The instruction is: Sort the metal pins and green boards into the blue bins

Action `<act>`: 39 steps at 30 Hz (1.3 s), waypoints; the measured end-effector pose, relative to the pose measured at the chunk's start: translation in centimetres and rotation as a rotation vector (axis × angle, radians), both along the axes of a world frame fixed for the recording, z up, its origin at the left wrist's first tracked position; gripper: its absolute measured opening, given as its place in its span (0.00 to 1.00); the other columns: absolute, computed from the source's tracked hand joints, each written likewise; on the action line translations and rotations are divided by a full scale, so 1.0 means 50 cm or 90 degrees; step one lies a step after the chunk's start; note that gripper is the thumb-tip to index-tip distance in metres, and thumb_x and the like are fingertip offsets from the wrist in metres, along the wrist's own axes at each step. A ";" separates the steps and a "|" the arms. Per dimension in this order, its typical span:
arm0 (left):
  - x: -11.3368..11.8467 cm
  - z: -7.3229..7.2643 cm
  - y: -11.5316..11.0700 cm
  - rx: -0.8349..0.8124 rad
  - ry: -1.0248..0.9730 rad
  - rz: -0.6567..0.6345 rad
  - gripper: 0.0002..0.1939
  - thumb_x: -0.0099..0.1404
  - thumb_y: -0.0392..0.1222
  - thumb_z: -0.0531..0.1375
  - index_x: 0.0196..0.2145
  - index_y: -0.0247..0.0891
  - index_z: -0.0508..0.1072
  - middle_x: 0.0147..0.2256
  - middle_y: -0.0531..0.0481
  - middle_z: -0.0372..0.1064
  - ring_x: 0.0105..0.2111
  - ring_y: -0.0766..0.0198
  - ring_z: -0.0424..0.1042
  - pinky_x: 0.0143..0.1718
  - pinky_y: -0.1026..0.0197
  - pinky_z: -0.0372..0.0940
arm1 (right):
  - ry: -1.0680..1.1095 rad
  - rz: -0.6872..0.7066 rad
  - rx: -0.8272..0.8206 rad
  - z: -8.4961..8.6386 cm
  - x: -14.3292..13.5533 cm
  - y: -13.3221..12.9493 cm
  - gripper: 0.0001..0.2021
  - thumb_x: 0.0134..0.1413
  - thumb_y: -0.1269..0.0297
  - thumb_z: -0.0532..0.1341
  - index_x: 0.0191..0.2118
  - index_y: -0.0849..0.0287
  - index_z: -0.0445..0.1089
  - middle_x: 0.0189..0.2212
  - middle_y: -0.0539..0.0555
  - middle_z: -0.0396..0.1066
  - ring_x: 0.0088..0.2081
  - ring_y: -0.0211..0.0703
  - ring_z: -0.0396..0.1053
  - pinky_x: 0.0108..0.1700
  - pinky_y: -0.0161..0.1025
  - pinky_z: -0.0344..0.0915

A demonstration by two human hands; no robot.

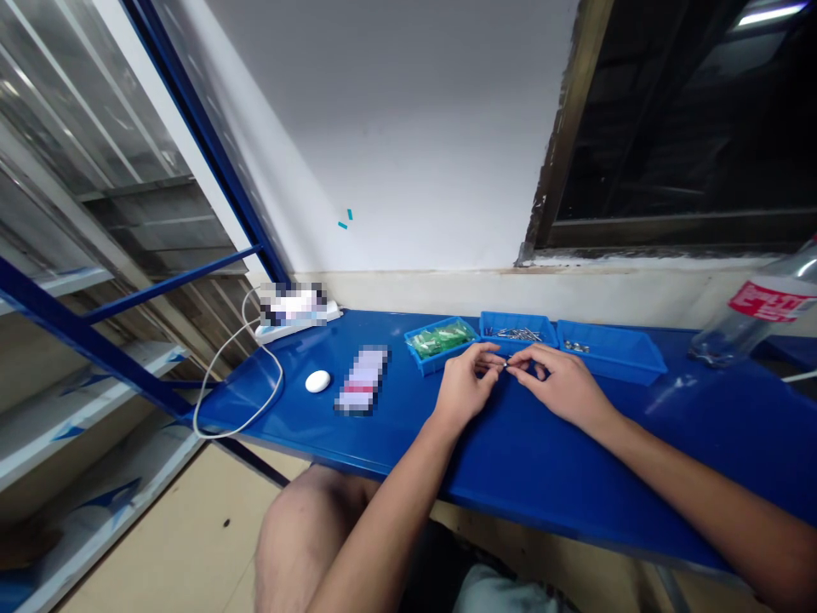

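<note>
behind the hands [469, 383], a tray [528, 322] holds perhaps screws [516, 334].

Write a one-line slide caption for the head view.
Bare left hand and right hand meet at a small silvery piece, beside three blue plastic trays on a blue table.

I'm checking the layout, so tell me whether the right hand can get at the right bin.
Probably yes: the right bin is open-topped, just beyond the right hand, and nothing visible stands between. The hand seems to pinch a small part, so its grip may need freeing.
</note>
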State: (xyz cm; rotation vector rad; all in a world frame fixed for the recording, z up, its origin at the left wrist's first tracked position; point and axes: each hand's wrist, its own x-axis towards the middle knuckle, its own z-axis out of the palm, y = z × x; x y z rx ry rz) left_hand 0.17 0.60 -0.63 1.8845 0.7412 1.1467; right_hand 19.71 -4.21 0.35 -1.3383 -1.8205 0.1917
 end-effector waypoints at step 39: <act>-0.006 0.021 -0.008 0.062 0.011 0.027 0.21 0.72 0.40 0.63 0.61 0.40 0.71 0.43 0.47 0.81 0.41 0.60 0.81 0.46 0.60 0.74 | 0.097 0.114 -0.125 0.005 -0.002 -0.004 0.19 0.71 0.48 0.55 0.38 0.53 0.77 0.36 0.55 0.76 0.37 0.48 0.73 0.40 0.43 0.70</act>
